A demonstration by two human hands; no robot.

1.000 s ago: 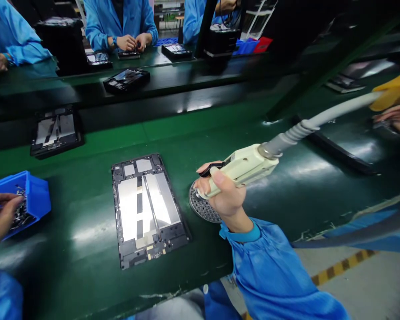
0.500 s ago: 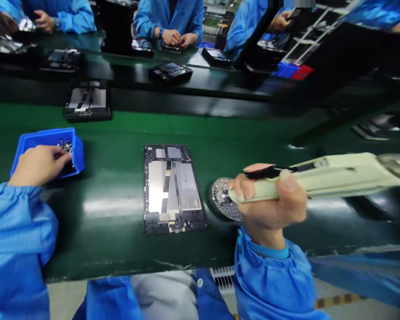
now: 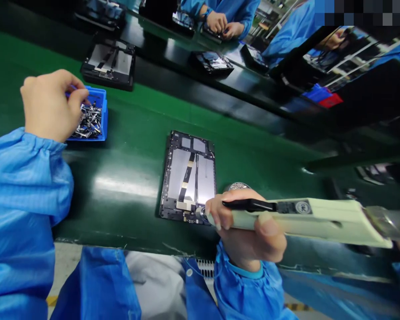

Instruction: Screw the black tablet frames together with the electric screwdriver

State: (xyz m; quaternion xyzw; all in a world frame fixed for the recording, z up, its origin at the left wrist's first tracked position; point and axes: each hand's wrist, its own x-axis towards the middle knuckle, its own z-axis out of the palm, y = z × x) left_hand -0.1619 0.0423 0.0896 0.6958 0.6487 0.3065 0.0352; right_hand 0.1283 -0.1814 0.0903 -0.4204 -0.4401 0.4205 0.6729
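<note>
Head view: hands well apart over a green assembly belt (image 3: 126, 133).
Left hand (image 3: 51, 104) pinches at small metal parts (image 3: 90, 122) in a blue bin (image 3: 102, 100); right hand (image 3: 246, 224) clamps an electric screwdriver (image 3: 303, 218), its tip at the lower edge of a tablet frame (image 3: 187, 178).

1. Bench (image 3: 126, 235): smooth, glossy green surface with bright reflections.
2. Bin (image 3: 102, 118): smooth blue plastic, holding shiny, bare metal parts (image 3: 88, 122).
3. Tablet frame (image 3: 186, 178): dark, matt edges around smooth, silvery foil-like panels.
4. Screwdriver (image 3: 313, 221): smooth, cream plastic body with a glossy black strip.
5. Disc (image 3: 238, 186): perforated, dull grey metal.
6. Sleeve (image 3: 23, 186): blue cloth, lightly creased, with a faint sheen.
</note>
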